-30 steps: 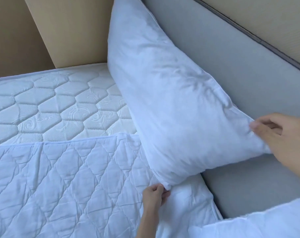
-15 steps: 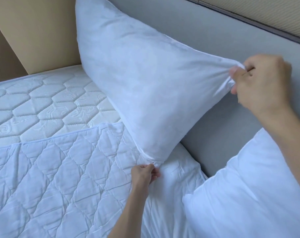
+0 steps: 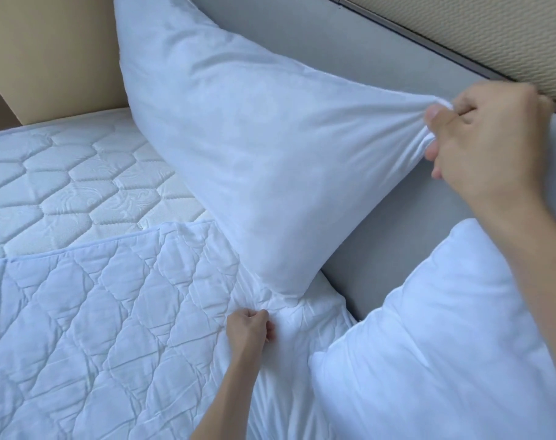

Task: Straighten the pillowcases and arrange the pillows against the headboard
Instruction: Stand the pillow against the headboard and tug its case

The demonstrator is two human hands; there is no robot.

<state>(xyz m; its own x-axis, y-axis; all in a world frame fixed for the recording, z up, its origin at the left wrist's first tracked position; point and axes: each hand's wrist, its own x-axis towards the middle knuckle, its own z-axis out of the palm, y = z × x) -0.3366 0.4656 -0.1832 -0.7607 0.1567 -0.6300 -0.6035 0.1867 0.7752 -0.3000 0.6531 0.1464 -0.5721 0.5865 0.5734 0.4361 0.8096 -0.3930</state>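
Pillow (image 3: 238,147) against grey headboard (image 3: 381,236), quilted mattress (image 3: 63,185), beige wall (image 3: 48,42)

The held pillow (image 3: 254,160) wears smooth, matt white cloth with a faint woven pattern, bunched into creases at the right hand (image 3: 486,144). Below the pillow, the quilt (image 3: 95,328) is soft matt cloth, stitched in diamonds and wrinkled. Left of the pillow, the mattress (image 3: 73,185) shows embossed hexagon quilting with a slight sheen. Behind the pillow, the headboard (image 3: 381,90) is smooth grey fabric, matt.

Mattress (image 3: 63,176) left open; second pillow (image 3: 445,344) blocks right.
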